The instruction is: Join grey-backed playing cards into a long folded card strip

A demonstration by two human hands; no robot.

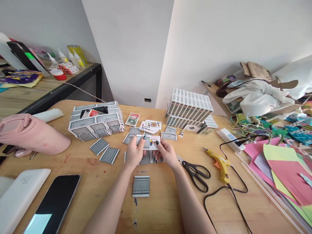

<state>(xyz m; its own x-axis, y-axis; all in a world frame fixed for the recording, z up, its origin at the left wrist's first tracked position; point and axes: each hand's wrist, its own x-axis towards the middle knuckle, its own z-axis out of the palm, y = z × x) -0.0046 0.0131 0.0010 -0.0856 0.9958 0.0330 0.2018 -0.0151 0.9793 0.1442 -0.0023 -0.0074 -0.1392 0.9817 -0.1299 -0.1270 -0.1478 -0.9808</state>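
My left hand (pixel 135 150) and my right hand (pixel 166 152) pinch a playing card (pixel 154 142) between them, raised over the middle of the table. Grey patterned back shows at its left part and a printed face at its right; whether it is one card or several I cannot tell. Below my hands lie more grey-backed folded cards (pixel 146 158), partly hidden. One folded card (pixel 141 186) sits nearer me, and two others (pixel 109 155) lie to the left. Just beyond my hands is a loose pile of face-up playing cards (pixel 151 126).
A box covered in cards (pixel 96 121) stands at the back left, and stacked card packs (pixel 188 109) at the back right. Scissors (pixel 197 174) and a corded yellow glue gun (pixel 220 165) lie right. A phone (pixel 53 204), power bank (pixel 25 198) and pink tumbler (pixel 36 135) occupy the left.
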